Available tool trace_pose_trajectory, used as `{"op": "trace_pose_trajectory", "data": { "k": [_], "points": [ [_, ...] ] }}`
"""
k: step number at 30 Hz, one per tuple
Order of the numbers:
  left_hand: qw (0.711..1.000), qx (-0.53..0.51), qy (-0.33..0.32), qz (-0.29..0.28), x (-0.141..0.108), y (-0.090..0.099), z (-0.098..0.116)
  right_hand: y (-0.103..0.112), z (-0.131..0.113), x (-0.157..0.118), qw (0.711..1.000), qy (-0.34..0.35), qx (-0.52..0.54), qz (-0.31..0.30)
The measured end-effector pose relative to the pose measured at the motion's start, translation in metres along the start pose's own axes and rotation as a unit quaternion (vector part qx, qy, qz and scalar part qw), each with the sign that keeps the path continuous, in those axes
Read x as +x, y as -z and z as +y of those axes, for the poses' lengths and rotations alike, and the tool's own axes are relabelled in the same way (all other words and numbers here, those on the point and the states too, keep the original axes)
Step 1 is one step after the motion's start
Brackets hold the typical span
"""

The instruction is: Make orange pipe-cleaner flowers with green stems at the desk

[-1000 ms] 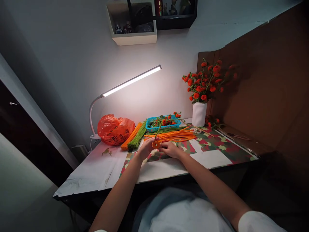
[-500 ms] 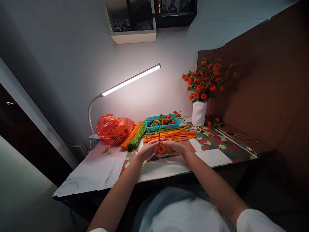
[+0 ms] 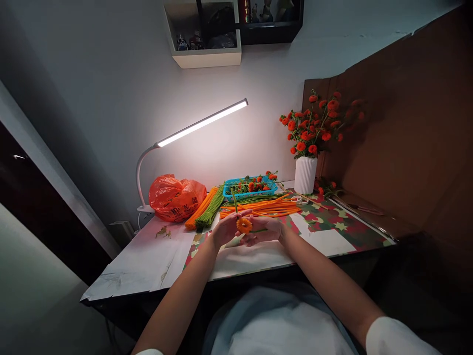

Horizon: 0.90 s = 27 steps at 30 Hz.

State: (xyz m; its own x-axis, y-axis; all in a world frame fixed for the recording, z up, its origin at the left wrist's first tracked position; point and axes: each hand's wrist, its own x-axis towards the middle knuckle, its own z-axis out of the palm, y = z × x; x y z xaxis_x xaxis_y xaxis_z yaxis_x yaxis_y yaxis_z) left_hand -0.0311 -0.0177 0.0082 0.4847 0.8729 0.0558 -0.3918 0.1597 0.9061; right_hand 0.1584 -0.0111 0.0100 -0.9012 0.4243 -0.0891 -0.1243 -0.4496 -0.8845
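An orange fuzzy flower point(image 3: 244, 226), its face turned toward me, is between my hands above the front of the table. My left hand point(image 3: 224, 230) closes on it from the left. My right hand point(image 3: 268, 230) has its fingers bent around the other side, their tips by the flower. A green chenille stem point(image 3: 234, 198) rises from behind the fingers and leans left. Another short green piece point(image 3: 259, 230) shows along my right palm. Just beyond the hands lie loose orange chenille stems point(image 3: 273, 206). Where exactly the fingertips pinch is partly hidden.
A red plastic bag point(image 3: 173, 197), a green stem bundle point(image 3: 210, 213) and an orange bundle point(image 3: 194, 218) lie left. Behind stands a blue basket point(image 3: 250, 196) of flowers. Right are a white vase point(image 3: 305, 175) and a tape roll point(image 3: 296, 198). A lamp point(image 3: 203, 122) arches over.
The flower has turned to face me more and moved slightly up and left. Its stem now tilts left instead of standing upright. My right hand has opened a little, showing more palm.
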Motion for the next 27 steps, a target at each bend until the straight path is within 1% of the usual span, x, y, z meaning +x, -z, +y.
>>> {"op": "trace_pose_trajectory", "data": {
  "k": [2, 5, 8, 11, 13, 15, 18, 20, 23, 27],
  "points": [
    [1.000, -0.004, 0.013, -0.010, -0.002, 0.000, 0.000, -0.005, -0.002, -0.003, 1.000, -0.020, 0.004, -0.008],
    [1.000, 0.003, 0.026, -0.017, -0.004, 0.000, 0.000, -0.009, -0.003, -0.006, 0.999, -0.028, 0.015, -0.025],
    [0.999, -0.010, 0.032, -0.029, -0.005, -0.001, 0.000, -0.008, -0.004, -0.006, 0.999, -0.032, 0.024, -0.029],
    [0.997, -0.045, 0.036, -0.044, -0.007, 0.000, 0.000, -0.005, -0.002, -0.004, 0.997, -0.063, 0.031, -0.030],
    [0.997, -0.064, 0.030, -0.043, -0.007, 0.001, 0.000, -0.003, 0.001, 0.000, 0.996, -0.074, 0.037, -0.022],
    [0.997, -0.054, 0.038, -0.034, -0.006, 0.001, -0.001, -0.002, 0.004, 0.005, 0.997, -0.054, 0.048, 0.000],
    [0.998, -0.004, 0.059, -0.013, -0.002, -0.002, -0.003, -0.001, 0.008, 0.013, 0.997, -0.003, 0.072, 0.037],
    [0.999, 0.009, 0.037, 0.005, 0.002, -0.003, -0.005, 0.000, 0.009, 0.017, 0.995, 0.027, 0.086, 0.051],
    [0.999, -0.008, -0.014, 0.032, 0.008, -0.004, -0.009, 0.005, 0.010, 0.022, 0.990, 0.071, 0.111, 0.051],
    [0.997, -0.025, -0.030, 0.063, 0.011, -0.002, -0.013, 0.009, 0.012, 0.027, 0.985, 0.095, 0.138, 0.048]
  ]
}}
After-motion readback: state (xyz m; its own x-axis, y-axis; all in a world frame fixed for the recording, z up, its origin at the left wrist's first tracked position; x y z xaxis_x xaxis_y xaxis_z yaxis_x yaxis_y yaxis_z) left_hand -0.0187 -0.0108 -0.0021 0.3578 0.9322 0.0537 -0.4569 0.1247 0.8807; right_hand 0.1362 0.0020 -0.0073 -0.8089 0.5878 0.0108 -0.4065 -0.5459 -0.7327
